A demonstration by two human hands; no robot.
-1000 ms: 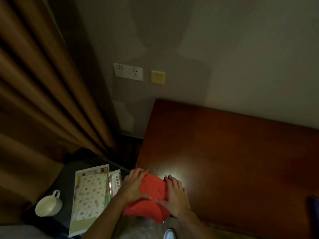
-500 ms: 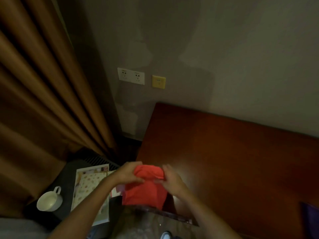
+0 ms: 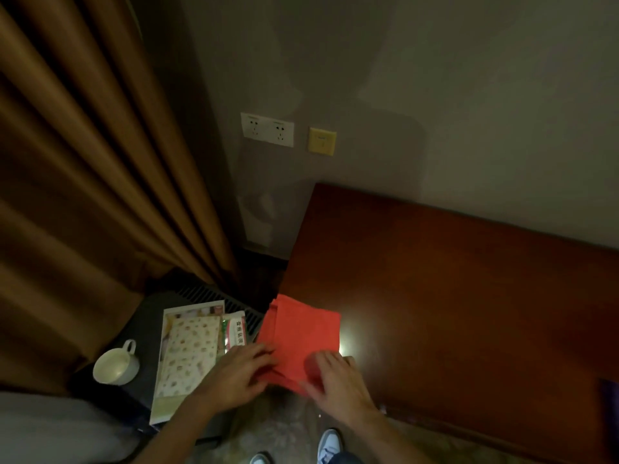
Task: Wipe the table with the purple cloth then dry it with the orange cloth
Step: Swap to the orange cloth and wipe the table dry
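The orange cloth (image 3: 301, 333) lies folded flat on the near left corner of the dark red wooden table (image 3: 452, 296), overhanging the edge a little. My left hand (image 3: 239, 375) rests on the cloth's near left edge, fingers on the fabric. My right hand (image 3: 335, 380) presses on its near right corner. A sliver of the purple cloth (image 3: 611, 413) shows at the far right edge of the frame, on the table.
A low dark stand to the left holds a white cup (image 3: 115, 363), a patterned booklet (image 3: 187, 353) and a small packet (image 3: 234, 333). Brown curtains (image 3: 83, 179) hang at left. Wall sockets (image 3: 268, 128) sit above. My shoes (image 3: 330, 447) stand on the floor.
The orange cloth, lifted and bunched between both hands half a second ago, now lies flat and folded on the table corner, with both hands at its near edge.
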